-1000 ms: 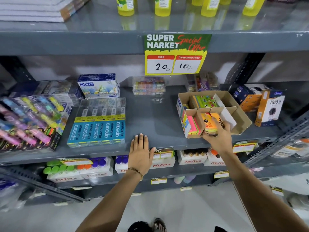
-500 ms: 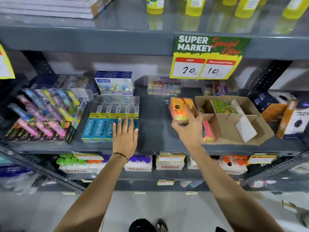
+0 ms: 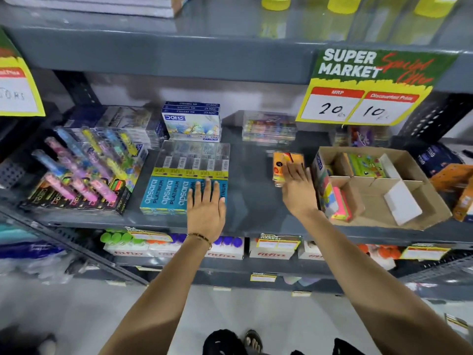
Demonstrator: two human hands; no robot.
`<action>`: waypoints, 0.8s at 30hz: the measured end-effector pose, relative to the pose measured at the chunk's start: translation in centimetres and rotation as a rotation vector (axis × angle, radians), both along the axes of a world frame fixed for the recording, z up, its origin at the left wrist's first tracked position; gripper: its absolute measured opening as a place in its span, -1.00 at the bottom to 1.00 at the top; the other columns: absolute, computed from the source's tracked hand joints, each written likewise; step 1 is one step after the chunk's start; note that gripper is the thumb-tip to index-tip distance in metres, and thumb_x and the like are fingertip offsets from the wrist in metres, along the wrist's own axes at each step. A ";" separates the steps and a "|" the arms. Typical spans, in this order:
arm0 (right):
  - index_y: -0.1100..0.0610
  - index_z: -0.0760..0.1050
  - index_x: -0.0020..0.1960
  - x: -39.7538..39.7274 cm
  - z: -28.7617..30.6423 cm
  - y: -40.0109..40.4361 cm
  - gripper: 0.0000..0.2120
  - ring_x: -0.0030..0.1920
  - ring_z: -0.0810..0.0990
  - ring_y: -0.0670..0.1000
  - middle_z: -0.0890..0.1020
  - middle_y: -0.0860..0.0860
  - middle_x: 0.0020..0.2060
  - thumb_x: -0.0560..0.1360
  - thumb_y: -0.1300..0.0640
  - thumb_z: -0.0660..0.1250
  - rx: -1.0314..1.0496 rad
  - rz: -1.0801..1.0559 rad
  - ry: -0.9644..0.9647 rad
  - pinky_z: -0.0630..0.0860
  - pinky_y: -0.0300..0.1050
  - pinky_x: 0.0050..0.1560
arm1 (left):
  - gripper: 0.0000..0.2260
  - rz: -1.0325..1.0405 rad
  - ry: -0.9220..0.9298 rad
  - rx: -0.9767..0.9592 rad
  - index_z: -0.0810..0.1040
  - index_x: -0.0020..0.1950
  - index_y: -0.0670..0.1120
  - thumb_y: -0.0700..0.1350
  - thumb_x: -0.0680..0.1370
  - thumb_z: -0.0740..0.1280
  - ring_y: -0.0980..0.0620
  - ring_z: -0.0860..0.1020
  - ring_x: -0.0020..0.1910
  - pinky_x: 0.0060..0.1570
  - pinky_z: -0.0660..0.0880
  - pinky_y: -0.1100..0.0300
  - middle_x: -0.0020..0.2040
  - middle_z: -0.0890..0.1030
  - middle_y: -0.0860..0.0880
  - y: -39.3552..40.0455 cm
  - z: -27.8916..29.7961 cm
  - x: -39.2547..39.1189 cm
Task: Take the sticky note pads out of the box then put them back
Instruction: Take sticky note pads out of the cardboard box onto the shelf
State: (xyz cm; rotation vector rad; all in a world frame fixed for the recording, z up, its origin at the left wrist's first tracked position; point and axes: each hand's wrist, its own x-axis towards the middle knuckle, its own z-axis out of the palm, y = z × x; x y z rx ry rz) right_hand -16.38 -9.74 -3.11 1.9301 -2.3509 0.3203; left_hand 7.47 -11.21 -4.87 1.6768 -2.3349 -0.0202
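Observation:
An open cardboard box (image 3: pixel 432 198) with dividers stands on the grey shelf (image 3: pixel 256 221) at the right. A pink sticky note pad (image 3: pixel 341 203) stands in its front-left compartment and a green pad (image 3: pixel 366 165) lies in a back one. My right hand (image 3: pixel 298 190) is left of the box, with its fingers on an orange sticky note pad (image 3: pixel 281 166) that sits low on the shelf outside the box. My left hand (image 3: pixel 206 204) lies flat, fingers spread, on the blue pencil boxes (image 3: pixel 166 193).
A pen display (image 3: pixel 84 172) fills the shelf's left end. A DOMS box stack (image 3: pixel 192 121) and clear cases (image 3: pixel 268 128) stand at the back. Orange and dark boxes (image 3: pixel 453 175) crowd the right. A price sign (image 3: pixel 368 88) hangs from the upper shelf. Fitfizz boxes (image 3: pixel 271 252) sit below.
My right hand lifted the orange pad out of the box and carried it left, down onto the shelf. My left hand slid from the shelf edge onto the blue pencil boxes.

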 end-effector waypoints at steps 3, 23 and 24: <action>0.20 0.17 0.49 -0.3 1.0 0.5 -0.47 0.51 0.18 0.09 0.25 0.12 0.50 0.54 0.38 0.11 0.036 0.055 0.032 0.03 -0.05 0.53 | -0.58 0.004 -0.002 0.003 0.23 0.42 -0.14 -0.03 0.60 0.04 -0.24 0.22 0.41 0.40 0.08 -0.17 0.43 0.30 -0.19 0.0 0.0 0.1; 0.29 0.22 0.45 2.7 2.6 2.5 -0.46 0.44 0.31 0.19 0.33 0.24 0.44 0.49 0.38 0.20 0.007 -0.009 -0.028 0.26 0.06 0.45 | -0.57 0.003 -0.012 0.019 0.18 0.44 -0.12 0.00 0.61 -0.01 -0.23 0.15 0.44 0.42 0.03 -0.16 0.47 0.24 -0.18 0.1 0.0 0.1; 0.24 0.11 0.50 1.6 2.8 1.9 -0.42 0.51 0.17 0.16 0.21 0.19 0.51 0.51 0.38 0.17 0.090 -0.027 -0.013 0.10 0.03 0.52 | -0.57 0.002 -0.008 0.017 0.18 0.44 -0.12 0.00 0.60 -0.01 -0.23 0.15 0.44 0.42 0.04 -0.16 0.47 0.24 -0.18 0.0 0.0 0.0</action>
